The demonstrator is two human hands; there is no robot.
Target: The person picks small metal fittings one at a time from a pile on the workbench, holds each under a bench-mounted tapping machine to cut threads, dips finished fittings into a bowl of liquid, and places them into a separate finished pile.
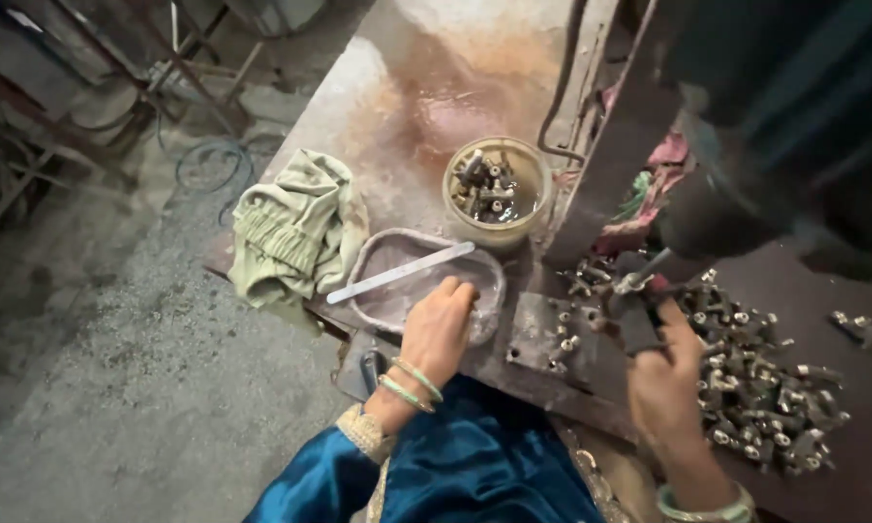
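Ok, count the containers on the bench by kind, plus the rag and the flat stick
Round tub of metal parts: 1
Shallow oval tray, left hand on its rim: 1
Green cloth: 1
Flat pale stick: 1
Total: 4

Small metal fitting (635,282) pinched upright under machine spindle; shallow grey tray (378,261) beside.

Crumpled pale-green cloth (295,230) lies at left edge of rusty metal workbench (416,87). Round cream plastic tub (497,192) stands near bench middle, dark liquid and metal fittings inside. Pink and green rags (649,184) bunch behind dark upright steel plate (610,155). Gritty grey floor (116,387) left.
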